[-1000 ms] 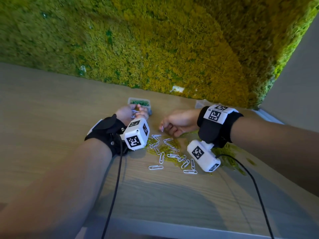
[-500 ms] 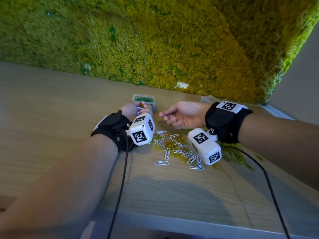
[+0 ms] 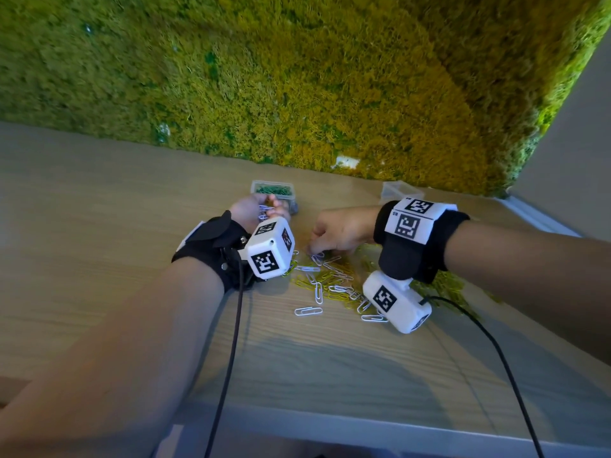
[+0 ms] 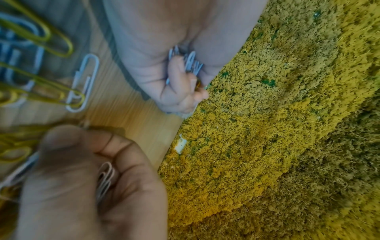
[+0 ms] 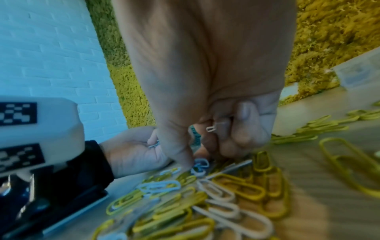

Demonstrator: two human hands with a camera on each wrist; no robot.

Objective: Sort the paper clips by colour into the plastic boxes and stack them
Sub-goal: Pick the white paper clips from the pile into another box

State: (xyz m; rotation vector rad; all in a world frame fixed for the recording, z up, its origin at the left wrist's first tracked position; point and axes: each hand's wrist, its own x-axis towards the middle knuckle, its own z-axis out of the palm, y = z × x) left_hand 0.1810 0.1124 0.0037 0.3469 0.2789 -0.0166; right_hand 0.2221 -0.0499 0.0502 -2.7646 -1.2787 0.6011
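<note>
The left hand (image 3: 256, 211) grips a bunch of white paper clips (image 4: 190, 62) in curled fingers, just in front of the box of green clips (image 3: 273, 189). The right hand (image 3: 342, 231) reaches into the mixed pile (image 3: 334, 279) on the table (image 3: 99, 206), fingers curled round what looks like a white clip (image 5: 213, 128).

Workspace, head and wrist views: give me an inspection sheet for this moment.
Surface: wooden table, bare at the left.
Job's things: white paper clips mixed with yellow paper clips; green clips box; clear box by the wall.
Clutter: nothing seen.
Grippers: left hand holds white clips; right hand holds white clips, fingers curled.
Cables: black cables off both wrist cameras.
Surroundings: moss wall.
</note>
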